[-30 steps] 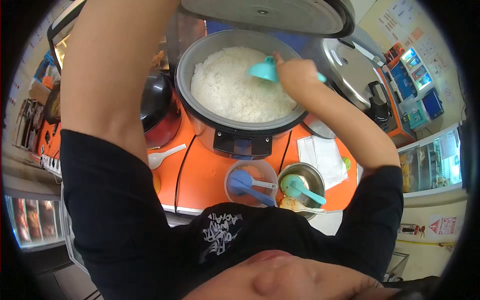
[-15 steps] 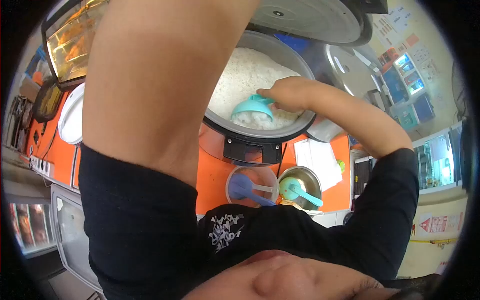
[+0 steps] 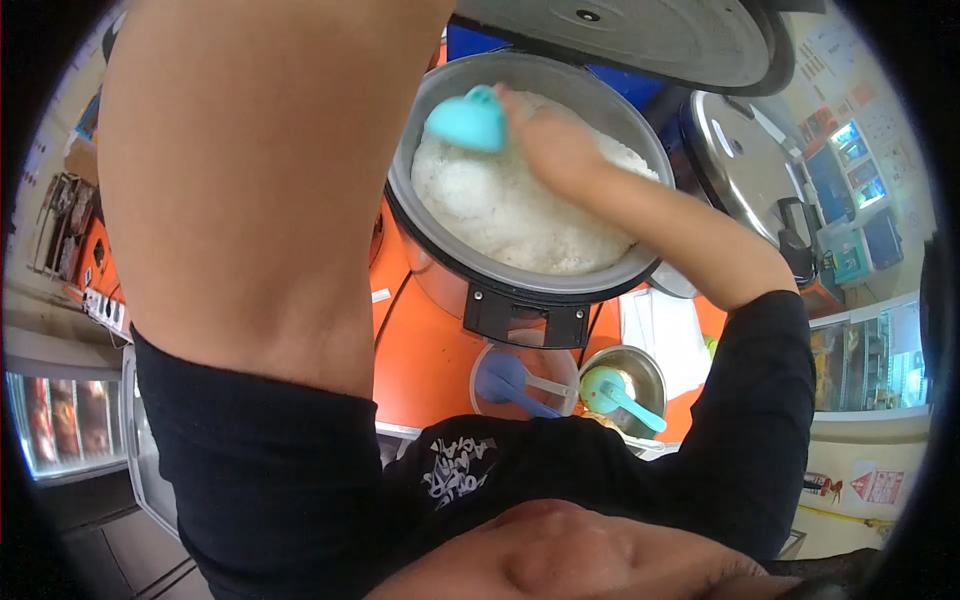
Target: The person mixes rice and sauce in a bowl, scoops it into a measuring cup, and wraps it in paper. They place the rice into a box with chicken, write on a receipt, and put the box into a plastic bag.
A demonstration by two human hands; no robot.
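Note:
My right hand (image 3: 548,140), blurred by motion, is closed on the handle of a turquoise scoop (image 3: 466,122). The scoop is over the back left part of the white rice (image 3: 520,215), its rounded side facing up. The rice lies in a large, round cooker pot (image 3: 440,232), and the raised lid (image 3: 620,35) is above its back edge. My left arm stretches up past the left side of the pot, and its hand is outside the frame.
In front of the cooker, a clear tub (image 3: 480,402) holds a blue scoop and a metal bowl (image 3: 650,372) holds a green scoop. Papers (image 3: 672,335) lie on the orange table (image 3: 420,370). At the right is a second, closed cooker (image 3: 745,165).
My right hand has moved the scoop from the front of the pot to its back left, and the scoop has turned. The view has shifted, showing more of the second cooker.

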